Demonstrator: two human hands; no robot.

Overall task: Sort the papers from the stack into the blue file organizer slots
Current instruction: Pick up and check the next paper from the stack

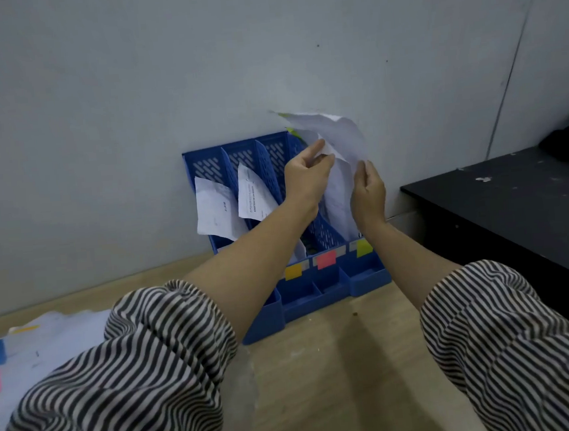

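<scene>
A: From the head camera, how far along?

B: Two slots of the blue plastic file organizer (pixel 320 281) hold sheets. Left hand (pixel 305 175) and right hand (pixel 367 192) both pinch crumpled white papers (pixel 332 132) into the rightmost slot.

A: What's left?

B: A pale paper stack (pixel 56 333) on the floor, left.

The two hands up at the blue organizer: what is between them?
In the head view, white papers at the organizer's rightmost slot lie between the left hand and right hand.

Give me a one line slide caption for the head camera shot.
Both hands, left hand and right hand, feed white paper sheets into the rightmost slot of the blue plastic file organizer.
</scene>
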